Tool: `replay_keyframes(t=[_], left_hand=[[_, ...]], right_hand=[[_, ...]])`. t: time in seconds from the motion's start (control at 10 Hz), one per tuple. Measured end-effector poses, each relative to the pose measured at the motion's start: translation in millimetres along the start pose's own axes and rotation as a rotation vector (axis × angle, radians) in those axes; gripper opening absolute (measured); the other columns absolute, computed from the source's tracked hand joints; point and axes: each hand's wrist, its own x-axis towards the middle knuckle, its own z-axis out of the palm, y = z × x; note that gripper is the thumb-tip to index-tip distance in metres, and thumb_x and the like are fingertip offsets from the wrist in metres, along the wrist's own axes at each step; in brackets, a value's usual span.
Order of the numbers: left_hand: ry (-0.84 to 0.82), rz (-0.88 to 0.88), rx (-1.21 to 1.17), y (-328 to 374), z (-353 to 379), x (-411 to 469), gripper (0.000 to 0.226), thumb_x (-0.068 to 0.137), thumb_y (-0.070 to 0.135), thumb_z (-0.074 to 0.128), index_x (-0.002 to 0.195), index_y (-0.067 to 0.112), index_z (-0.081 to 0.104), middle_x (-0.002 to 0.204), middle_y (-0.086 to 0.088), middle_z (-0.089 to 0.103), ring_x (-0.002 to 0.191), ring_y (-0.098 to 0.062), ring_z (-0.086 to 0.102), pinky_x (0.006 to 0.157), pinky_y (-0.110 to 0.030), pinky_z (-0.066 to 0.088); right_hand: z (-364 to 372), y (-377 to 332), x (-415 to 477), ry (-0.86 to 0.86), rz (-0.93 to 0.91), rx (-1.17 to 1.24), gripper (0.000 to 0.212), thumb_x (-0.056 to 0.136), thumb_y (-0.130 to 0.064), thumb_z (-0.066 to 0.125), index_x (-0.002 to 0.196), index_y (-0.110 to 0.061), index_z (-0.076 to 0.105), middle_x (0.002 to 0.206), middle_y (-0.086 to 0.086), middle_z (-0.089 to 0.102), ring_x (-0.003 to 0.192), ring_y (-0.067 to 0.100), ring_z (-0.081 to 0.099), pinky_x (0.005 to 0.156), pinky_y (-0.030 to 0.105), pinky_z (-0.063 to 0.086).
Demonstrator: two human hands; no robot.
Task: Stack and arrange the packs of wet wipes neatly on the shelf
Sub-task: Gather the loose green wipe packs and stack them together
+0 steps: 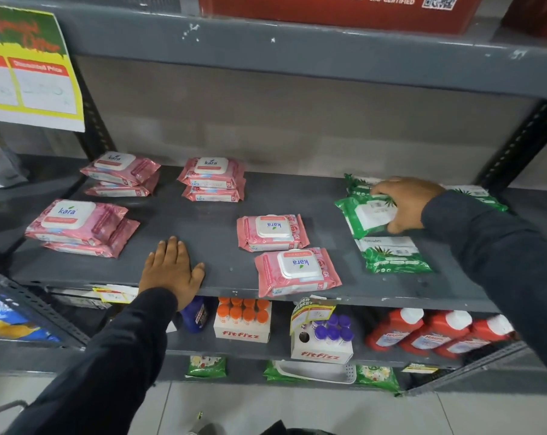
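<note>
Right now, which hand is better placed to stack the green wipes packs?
Right. The right hand already grips a green plastic wipes pack at the shelf's right end, beside another flat green pack. The left hand lies flat on the bare grey shelf, away from them.

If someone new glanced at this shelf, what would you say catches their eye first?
Probably the pink wipe packs scattered in small stacks across the grey shelf. Next, the right hand gripping a green wipe pack at the far right, and the left hand flat on the shelf's front edge.
</note>
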Motion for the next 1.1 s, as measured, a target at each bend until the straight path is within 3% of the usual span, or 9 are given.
replay_keyframes(t=[0.1, 0.2, 0.4, 0.5, 0.9, 1.0, 1.1], left_hand=[[-0.008, -0.005, 0.004, 0, 1, 2, 0.072, 0.093, 0.051, 0.021, 0.148, 0.005, 0.01, 0.159, -0.013, 0.006, 0.146, -0.03, 0.004, 0.118, -0.043, 0.01], [-0.011, -0.009, -0.001, 0, 2, 2, 0.073, 0.093, 0.051, 0.022, 0.148, 0.005, 0.01, 0.159, -0.013, 0.006, 0.146, -0.03, 0.004, 0.119, -0.043, 0.009], [-0.01, -0.01, 0.0, -1, 3, 2, 0.072, 0.093, 0.051, 0.023, 0.148, 0.005, 0.012, 0.159, -0.013, 0.006, 0.146, -0.03, 0.004, 0.118, -0.044, 0.009], [-0.005, -0.014, -0.004, -1, 3, 3, 0.072, 0.093, 0.05, 0.024, 0.148, 0.005, 0.013, 0.159, -0.013, 0.007, 0.146, -0.03, 0.005, 0.118, -0.044, 0.01], [0.006, -0.013, 0.008, 0, 3, 2, 0.071, 0.093, 0.049, 0.025, 0.147, 0.004, 0.015, 0.158, -0.015, 0.011, 0.145, -0.032, 0.009, 0.117, -0.046, 0.012], [0.001, -0.012, 0.012, 1, 3, 2, 0.071, 0.093, 0.049, 0.024, 0.147, 0.004, 0.014, 0.159, -0.015, 0.01, 0.145, -0.032, 0.008, 0.118, -0.046, 0.012], [0.004, -0.017, 0.016, 0, 3, 3, 0.072, 0.093, 0.05, 0.025, 0.147, 0.004, 0.015, 0.159, -0.014, 0.01, 0.145, -0.032, 0.008, 0.117, -0.046, 0.012]], right_hand=[[23, 14, -18, -0.154, 0.046, -0.031, 0.086, 0.058, -0.036, 0.079, 0.136, -0.033, 0.043, 0.135, 0.0, 0.05, 0.117, 0.024, 0.051, 0.094, 0.038, 0.048], [39, 19, -20, -0.195, 0.067, -0.012, 0.086, 0.058, -0.033, 0.079, 0.136, -0.031, 0.044, 0.131, 0.001, 0.051, 0.115, 0.024, 0.052, 0.092, 0.036, 0.05], [53, 27, -17, -0.199, 0.052, 0.056, 0.097, 0.061, -0.033, 0.084, 0.144, -0.025, 0.036, 0.143, 0.006, 0.043, 0.126, 0.027, 0.046, 0.1, 0.034, 0.043], [61, 27, -18, -0.226, 0.043, 0.028, 0.114, 0.057, -0.039, 0.088, 0.149, -0.025, 0.023, 0.154, 0.004, 0.033, 0.137, 0.028, 0.036, 0.11, 0.038, 0.035], [73, 20, -17, -0.13, 0.064, 0.043, 0.108, 0.058, -0.039, 0.086, 0.147, -0.027, 0.027, 0.148, 0.005, 0.04, 0.132, 0.03, 0.04, 0.105, 0.043, 0.041], [70, 20, -16, -0.167, 0.082, 0.023, 0.112, 0.059, -0.039, 0.085, 0.15, -0.03, 0.019, 0.155, 0.003, 0.03, 0.139, 0.03, 0.031, 0.11, 0.048, 0.035], [57, 20, -16, -0.179, 0.081, 0.046, 0.106, 0.068, -0.031, 0.079, 0.152, -0.031, 0.014, 0.158, 0.003, 0.023, 0.144, 0.027, 0.023, 0.113, 0.044, 0.03]])
